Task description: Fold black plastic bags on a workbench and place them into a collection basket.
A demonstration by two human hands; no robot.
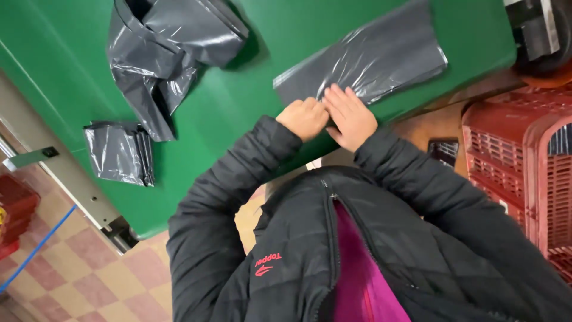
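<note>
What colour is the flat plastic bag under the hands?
Dark grey and shiny. The flat plastic bag lies on the green table, seen in the head view.

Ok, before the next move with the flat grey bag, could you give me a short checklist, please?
1. Flat grey bag lies on green table: ok.
2. Left hand at the bag's near corner: ok.
3. Right hand flat on the bag: ok.
4. Bag surface smooth: not ok, wrinkled.
5. Crumpled bag and folded bags lie apart from it: ok.
6. Left fingers pinch the bag: cannot tell.
</note>
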